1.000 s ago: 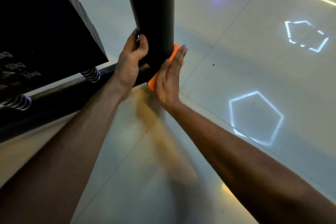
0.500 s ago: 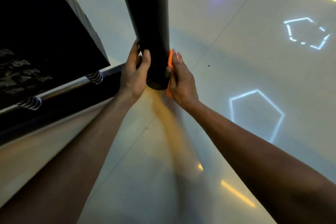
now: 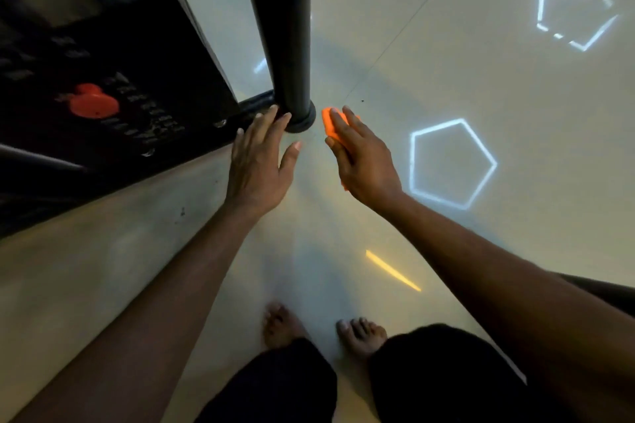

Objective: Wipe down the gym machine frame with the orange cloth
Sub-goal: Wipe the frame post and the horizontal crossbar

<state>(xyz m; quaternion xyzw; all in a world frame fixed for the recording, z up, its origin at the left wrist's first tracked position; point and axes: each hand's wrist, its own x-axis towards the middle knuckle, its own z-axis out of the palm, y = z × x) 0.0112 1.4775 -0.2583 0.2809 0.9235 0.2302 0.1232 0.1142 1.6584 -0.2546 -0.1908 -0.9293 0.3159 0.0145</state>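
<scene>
Both forearms bare to the frame edge; no sleeves, watch, rings or gloves on the left hand [image 3: 258,166] or right hand [image 3: 365,161]. Fingernails short. Below the hands, dark trousers [image 3: 443,374] cover both legs to the ankle. Feet [image 3: 360,336] bare, toes uncovered, no footwear.

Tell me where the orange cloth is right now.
In the head view the orange cloth sits near centre, held under the right hand, just right of the foot of the black frame post and apart from it.
</scene>
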